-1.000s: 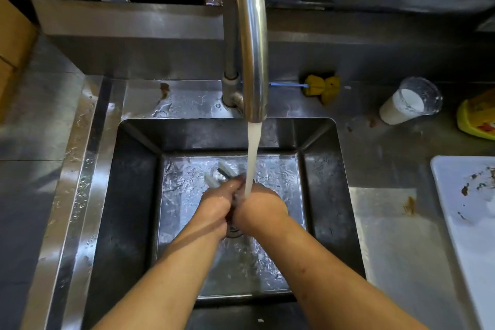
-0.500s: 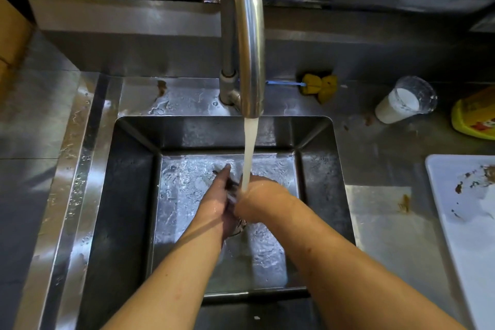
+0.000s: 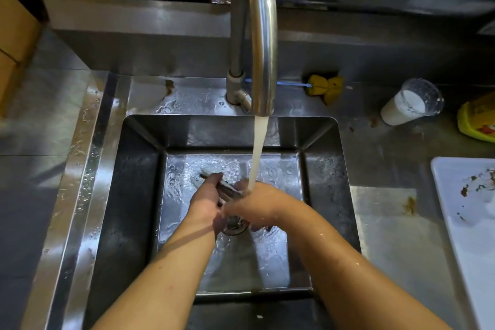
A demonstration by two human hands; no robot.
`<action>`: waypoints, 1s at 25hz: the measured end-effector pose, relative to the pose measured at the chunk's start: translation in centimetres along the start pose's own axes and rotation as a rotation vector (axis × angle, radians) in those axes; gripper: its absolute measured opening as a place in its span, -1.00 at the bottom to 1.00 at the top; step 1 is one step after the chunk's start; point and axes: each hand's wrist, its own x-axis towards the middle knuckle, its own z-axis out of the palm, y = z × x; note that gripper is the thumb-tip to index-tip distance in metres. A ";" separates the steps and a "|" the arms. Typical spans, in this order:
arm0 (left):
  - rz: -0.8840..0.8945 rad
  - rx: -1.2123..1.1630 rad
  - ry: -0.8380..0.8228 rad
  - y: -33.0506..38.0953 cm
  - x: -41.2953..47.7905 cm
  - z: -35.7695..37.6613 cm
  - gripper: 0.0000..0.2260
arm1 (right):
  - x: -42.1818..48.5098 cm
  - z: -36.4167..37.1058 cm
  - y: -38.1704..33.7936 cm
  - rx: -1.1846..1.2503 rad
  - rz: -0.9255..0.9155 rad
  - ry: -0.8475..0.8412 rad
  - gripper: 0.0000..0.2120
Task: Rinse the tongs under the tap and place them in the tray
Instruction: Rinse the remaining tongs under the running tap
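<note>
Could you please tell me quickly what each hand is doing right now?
Left hand: lies over the tongs; whether it grips cannot be told.
Right hand: curled round the tongs, holding them.
</note>
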 end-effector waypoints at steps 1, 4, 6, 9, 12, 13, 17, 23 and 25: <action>-0.023 -0.040 -0.005 0.3 0.1 -0.3 -0.73 | -0.3 -0.3 0.4 0.124 -0.001 0.010 -0.82; -0.034 -0.151 -0.062 0.3 0.6 -1.0 -0.70 | -0.6 -0.4 1.3 0.296 -0.048 0.169 -0.73; -0.032 -0.212 -0.108 -0.1 0.6 -0.7 -0.67 | -0.3 0.4 1.4 0.214 -0.076 0.360 -0.76; -0.021 -0.272 -0.146 -0.8 0.5 -0.1 -0.75 | 0.3 1.7 1.1 0.065 -0.131 0.526 -0.73; -0.024 -0.268 -0.134 -0.9 0.3 0.2 -0.78 | 1.1 1.9 1.4 -0.030 -0.162 0.525 -0.77; -0.028 -0.258 -0.109 -0.8 0.2 0.4 -0.77 | 1.3 1.9 1.5 -0.062 -0.144 0.504 -0.77; 0.078 -0.089 -0.050 -0.8 -0.6 0.6 -0.84 | 1.0 1.0 1.9 0.022 -0.050 0.370 -0.72; 0.409 0.263 -0.195 -2.6 -4.3 1.6 -0.75 | 1.6 1.9 0.8 0.622 0.056 0.311 -0.27; 0.731 0.931 -0.082 -3.2 -4.8 0.6 -0.68 | 2.4 3.2 0.9 0.859 0.134 0.311 -0.32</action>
